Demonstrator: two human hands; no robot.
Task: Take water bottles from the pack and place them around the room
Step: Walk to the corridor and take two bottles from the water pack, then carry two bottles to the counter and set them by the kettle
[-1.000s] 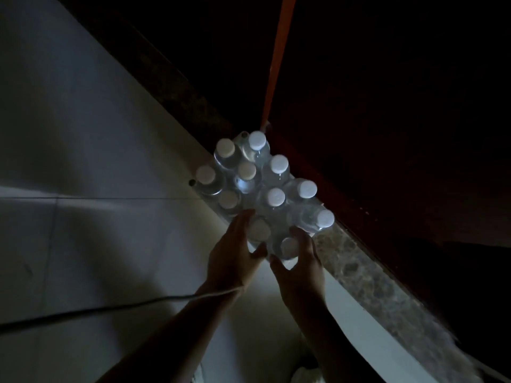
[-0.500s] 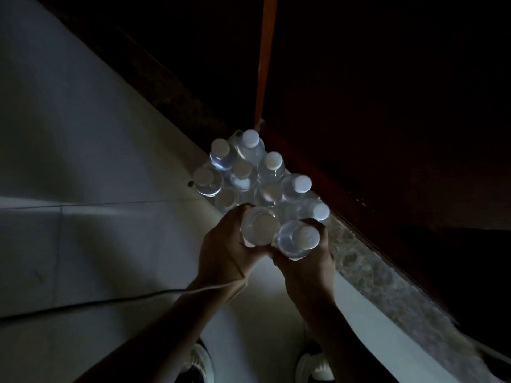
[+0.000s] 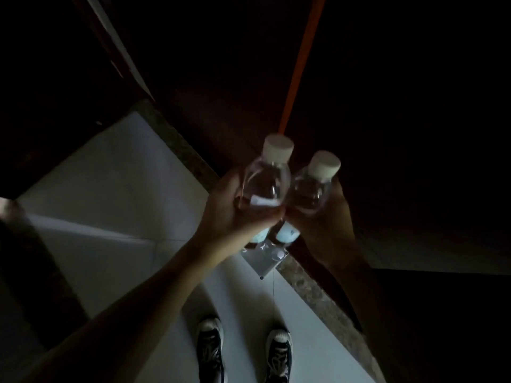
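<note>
Lifted clear of the pack (image 3: 266, 258) now: two bottles raised well above it, one per hand.

Head view: left hand (image 3: 235, 214) wrapped round the left bottle (image 3: 266, 183), right hand (image 3: 329, 225) wrapped round the right bottle (image 3: 313, 189), white caps up, shoulders nearly touching. Down below, between the forearms, just a corner of the pack on the pale floor (image 3: 116, 189), ahead of the shoes (image 3: 243, 352). Probably done with picking; next, carrying both off to spots around the dim room.

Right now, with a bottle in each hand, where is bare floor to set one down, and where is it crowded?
Bare pale floor tile lies open left of the left hand, bordered by the speckled stone strip. More shows between the shoes. It is crowded under the right hand, where the pack sits against the strip.
</note>
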